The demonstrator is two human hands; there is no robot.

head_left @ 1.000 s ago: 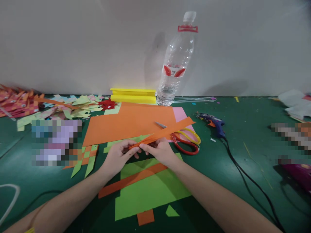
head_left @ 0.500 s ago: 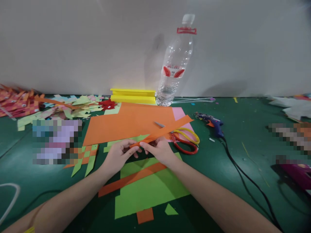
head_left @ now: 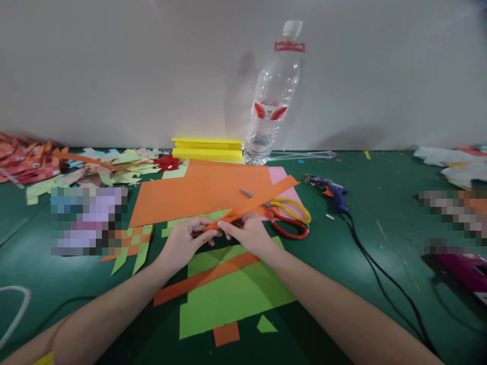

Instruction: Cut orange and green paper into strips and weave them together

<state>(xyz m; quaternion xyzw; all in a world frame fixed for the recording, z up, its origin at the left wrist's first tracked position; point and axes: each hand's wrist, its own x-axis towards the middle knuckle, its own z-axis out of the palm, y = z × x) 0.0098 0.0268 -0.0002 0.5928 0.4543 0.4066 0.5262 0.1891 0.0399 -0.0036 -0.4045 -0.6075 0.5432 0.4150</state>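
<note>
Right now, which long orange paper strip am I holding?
The upper orange strip, pinched in your left hand and right hand; the lower orange strip lies across the green paper.

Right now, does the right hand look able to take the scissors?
Probably yes: the scissors lie close beside the right hand, handles uncovered. But it is holding the orange strip, which partly hides the blades, so it may need to let go first.

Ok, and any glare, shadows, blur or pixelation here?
Head view: soft shadow on the grey wall left of the clear plastic bottle, which shows bright glints; same view: pale sheen on the dark green tabletop at left, coarse pixelation over a lilac rectangular object; same view: the long orange paper strip looks fairly crisp.
</note>
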